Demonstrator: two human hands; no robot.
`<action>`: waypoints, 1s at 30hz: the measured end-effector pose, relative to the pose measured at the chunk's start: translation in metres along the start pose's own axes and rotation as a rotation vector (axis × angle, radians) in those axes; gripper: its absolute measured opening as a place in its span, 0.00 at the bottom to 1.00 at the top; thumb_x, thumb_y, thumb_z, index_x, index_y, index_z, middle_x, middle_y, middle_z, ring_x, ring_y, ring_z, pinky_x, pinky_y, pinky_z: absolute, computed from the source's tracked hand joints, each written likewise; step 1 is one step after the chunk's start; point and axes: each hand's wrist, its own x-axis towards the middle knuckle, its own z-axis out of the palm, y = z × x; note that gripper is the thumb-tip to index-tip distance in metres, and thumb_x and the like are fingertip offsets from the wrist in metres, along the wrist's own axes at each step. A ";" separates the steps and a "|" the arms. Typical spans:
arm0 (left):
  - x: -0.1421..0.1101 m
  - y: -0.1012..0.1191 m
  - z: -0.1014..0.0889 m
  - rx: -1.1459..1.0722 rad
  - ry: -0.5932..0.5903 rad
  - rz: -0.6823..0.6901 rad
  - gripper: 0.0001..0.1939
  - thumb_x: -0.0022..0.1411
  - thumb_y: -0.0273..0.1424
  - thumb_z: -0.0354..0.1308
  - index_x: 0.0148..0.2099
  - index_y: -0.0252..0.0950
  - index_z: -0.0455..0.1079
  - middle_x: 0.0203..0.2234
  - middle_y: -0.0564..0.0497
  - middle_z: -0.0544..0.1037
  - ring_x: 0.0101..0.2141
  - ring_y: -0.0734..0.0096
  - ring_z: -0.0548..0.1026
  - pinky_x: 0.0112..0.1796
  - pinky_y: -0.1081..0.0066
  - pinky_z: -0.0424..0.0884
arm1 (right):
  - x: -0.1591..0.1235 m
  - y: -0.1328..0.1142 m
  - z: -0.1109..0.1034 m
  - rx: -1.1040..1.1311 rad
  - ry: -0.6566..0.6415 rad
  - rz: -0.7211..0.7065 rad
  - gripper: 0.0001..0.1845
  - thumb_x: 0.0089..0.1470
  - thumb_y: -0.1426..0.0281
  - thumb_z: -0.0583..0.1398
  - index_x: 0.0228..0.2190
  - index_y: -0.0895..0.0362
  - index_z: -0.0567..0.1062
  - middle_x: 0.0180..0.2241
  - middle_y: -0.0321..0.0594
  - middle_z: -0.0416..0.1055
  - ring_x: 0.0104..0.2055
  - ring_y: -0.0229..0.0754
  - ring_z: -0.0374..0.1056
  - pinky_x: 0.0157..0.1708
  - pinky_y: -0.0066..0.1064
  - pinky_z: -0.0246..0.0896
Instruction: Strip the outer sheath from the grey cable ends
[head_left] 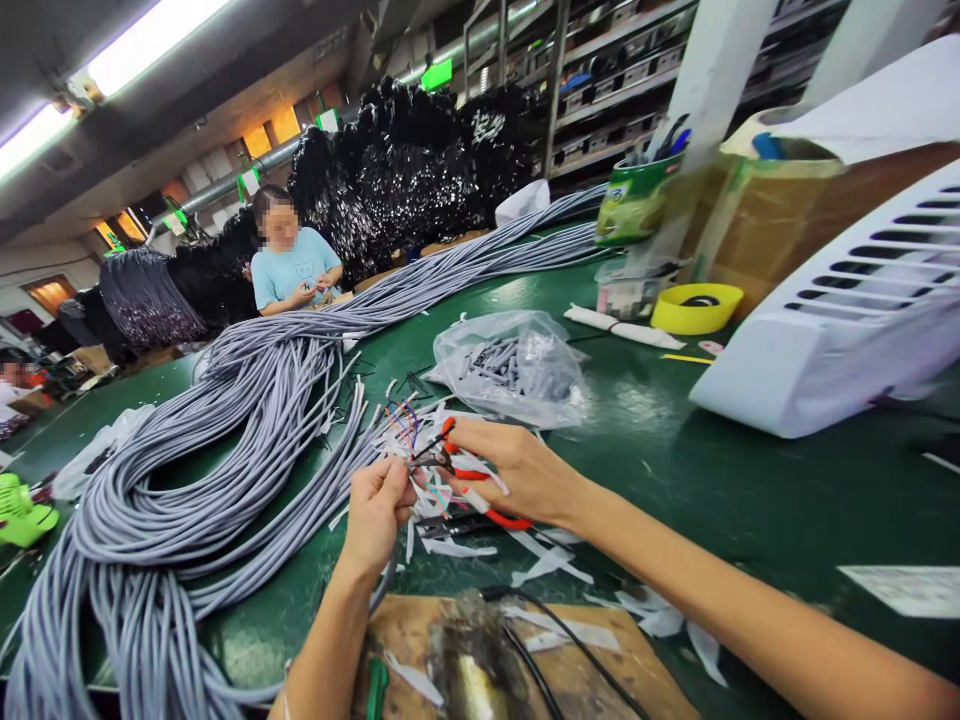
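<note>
Left hand [377, 508]: pinched shut by the cutter tips, its hold hidden; a slip could nick a fingertip.
Red-handled metal cutters [471, 474]: gripped in the right hand [529, 470]; poor sight might mean a wrong cut.
Thin coloured wires [411, 424]: beside the hands, above the green desk [645, 500]; tangling could snag them.
White strip scraps [553, 562]: strewn nearby, might hide strands.
</note>
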 end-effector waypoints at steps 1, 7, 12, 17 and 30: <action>0.000 0.000 0.001 -0.018 -0.003 -0.015 0.26 0.41 0.50 0.62 0.19 0.33 0.57 0.11 0.63 0.46 0.14 0.88 0.42 0.15 0.80 0.37 | 0.000 0.000 0.001 -0.030 0.006 -0.021 0.05 0.50 0.72 0.53 0.25 0.59 0.66 0.25 0.41 0.66 0.27 0.38 0.61 0.28 0.26 0.56; -0.003 0.005 0.006 -0.133 0.004 -0.101 0.25 0.37 0.48 0.64 0.20 0.32 0.60 0.09 0.64 0.48 0.12 0.88 0.44 0.14 0.81 0.40 | -0.002 -0.004 0.001 -0.175 0.089 -0.116 0.09 0.53 0.70 0.52 0.23 0.59 0.66 0.21 0.39 0.65 0.23 0.37 0.60 0.23 0.25 0.54; -0.003 0.008 0.004 -0.188 -0.034 -0.115 0.25 0.36 0.47 0.65 0.20 0.31 0.61 0.09 0.65 0.47 0.11 0.90 0.44 0.14 0.82 0.39 | -0.007 -0.006 0.002 -0.305 0.111 -0.135 0.17 0.56 0.67 0.50 0.19 0.58 0.66 0.16 0.37 0.64 0.17 0.34 0.58 0.19 0.25 0.48; 0.000 0.003 -0.002 -0.146 0.021 -0.030 0.24 0.40 0.46 0.64 0.19 0.33 0.57 0.10 0.64 0.50 0.11 0.91 0.44 0.13 0.83 0.39 | 0.001 -0.013 -0.005 -0.402 -0.243 0.273 0.14 0.55 0.65 0.52 0.25 0.60 0.72 0.22 0.42 0.72 0.24 0.38 0.68 0.23 0.25 0.51; -0.111 0.070 -0.025 -0.363 -0.055 -0.317 0.10 0.53 0.39 0.57 0.29 0.37 0.69 0.11 0.62 0.54 0.04 0.93 0.42 0.05 0.85 0.40 | 0.003 -0.007 -0.019 -0.293 -0.650 0.472 0.15 0.50 0.76 0.52 0.37 0.59 0.76 0.38 0.50 0.74 0.40 0.47 0.70 0.33 0.30 0.60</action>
